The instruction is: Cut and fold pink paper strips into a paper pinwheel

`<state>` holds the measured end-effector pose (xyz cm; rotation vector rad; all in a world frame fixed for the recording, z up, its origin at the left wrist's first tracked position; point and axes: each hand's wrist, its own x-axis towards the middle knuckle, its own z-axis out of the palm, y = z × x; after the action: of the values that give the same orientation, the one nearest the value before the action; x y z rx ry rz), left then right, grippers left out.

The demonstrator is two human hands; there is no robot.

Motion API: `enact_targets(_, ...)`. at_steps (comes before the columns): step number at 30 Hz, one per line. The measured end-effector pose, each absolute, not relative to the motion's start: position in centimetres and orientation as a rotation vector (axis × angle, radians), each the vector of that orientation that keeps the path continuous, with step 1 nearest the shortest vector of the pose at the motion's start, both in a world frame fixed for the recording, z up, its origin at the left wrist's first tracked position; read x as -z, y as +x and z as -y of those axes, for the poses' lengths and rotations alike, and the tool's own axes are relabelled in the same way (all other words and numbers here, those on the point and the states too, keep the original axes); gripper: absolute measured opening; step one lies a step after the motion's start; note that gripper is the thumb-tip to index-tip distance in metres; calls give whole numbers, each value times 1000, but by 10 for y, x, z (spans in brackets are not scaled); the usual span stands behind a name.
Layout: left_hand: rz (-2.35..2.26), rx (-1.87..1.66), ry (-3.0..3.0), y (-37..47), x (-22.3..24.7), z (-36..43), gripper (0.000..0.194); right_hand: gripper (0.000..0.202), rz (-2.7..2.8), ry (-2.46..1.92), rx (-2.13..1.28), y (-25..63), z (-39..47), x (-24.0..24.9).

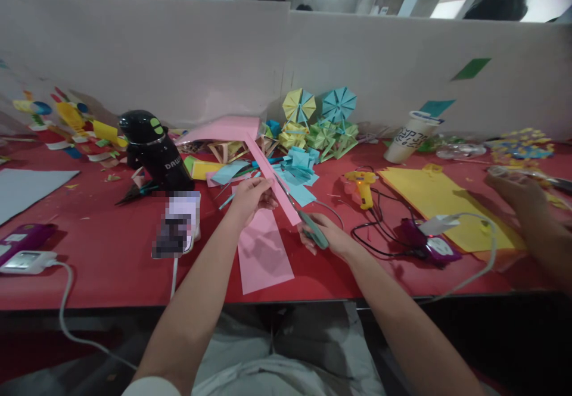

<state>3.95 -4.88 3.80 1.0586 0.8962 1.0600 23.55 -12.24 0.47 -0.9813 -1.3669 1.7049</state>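
Observation:
My left hand (257,196) pinches a long narrow strip of pink paper (282,200), which slants from the upper left down toward my right hand. In my right hand (328,235) is a pair of scissors with green handles (315,229), its fingers wrapped round them. The blades lie along the right side of the strip; whether they are cutting into it I cannot tell. Beneath my left hand a flat sheet of pink paper (266,256) rests on the red table (326,277). Blue paper pieces (301,187) lie just beyond the strip.
A black bottle (154,152) and a phone (181,223) stand left. Folded paper flowers (339,104) are at the back. To the right are a yellow glue gun (363,187) with cable, yellow sheets (429,199), a paper cup (409,137) and another person's hand (513,190).

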Motion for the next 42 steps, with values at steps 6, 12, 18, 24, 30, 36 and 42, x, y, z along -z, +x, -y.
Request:
enact_targets(6, -903, -1052, 1063, 40, -38, 49, 30, 33, 1364, -994, -1696, 236, 122, -4)
enact_targets(12, -930, -1000, 1083, 41, -40, 52, 28, 37, 1356, -966, -1703, 235, 122, -4)
enact_targets(18, -902, -910, 1106, 43, -39, 54, 24, 41, 1331, -1012, -1682, 236, 122, -3)
enact_targets(24, -874, -869, 1086, 41, -40, 54, 22, 45, 1366, -1013, -1695, 236, 121, -6)
enact_targets(30, -850, -846, 1104, 40, -39, 54, 23, 42, 1377, -984, -1706, 238, 122, -6)
enact_targets(36, -899, -901, 1197, 40, -39, 54, 24, 40, 1370, -981, -1682, 239, 122, -5)
enact_targets(42, -939, -982, 1155, 42, -40, 54, 24, 42, 1417, -1016, -1670, 237, 122, -8)
